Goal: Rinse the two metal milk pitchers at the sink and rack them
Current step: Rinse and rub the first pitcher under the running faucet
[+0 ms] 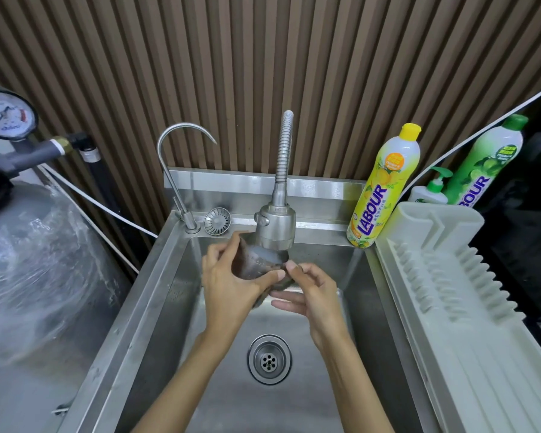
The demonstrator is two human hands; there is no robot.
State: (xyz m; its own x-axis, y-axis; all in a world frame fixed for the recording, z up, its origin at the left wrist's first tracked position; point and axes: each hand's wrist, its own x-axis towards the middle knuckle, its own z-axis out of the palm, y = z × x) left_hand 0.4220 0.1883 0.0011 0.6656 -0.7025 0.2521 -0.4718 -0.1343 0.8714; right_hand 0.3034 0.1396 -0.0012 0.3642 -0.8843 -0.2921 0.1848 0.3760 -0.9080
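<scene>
A metal milk pitcher (256, 262) is held over the steel sink (156, 295), tilted with its mouth up under the spray head of the flexible tap (275, 228). Water fills its inside. My left hand (228, 285) wraps around the pitcher's body from the left. On the right, my right hand (310, 292) pinches the pitcher's rim with thumb and forefinger, the other fingers spread below. Only this one pitcher is in view. The white plastic dish rack (444, 276) stands on the right of the sink with nothing in it.
The drain (269, 359) lies in the basin below my hands. A thin gooseneck tap (175, 170) and a loose strainer (216, 220) sit at the back left. Yellow (384, 185) and green (481, 164) detergent bottles and a pump bottle (431, 189) stand back right. A wrapped tank (38, 260) with a gauge is on the left.
</scene>
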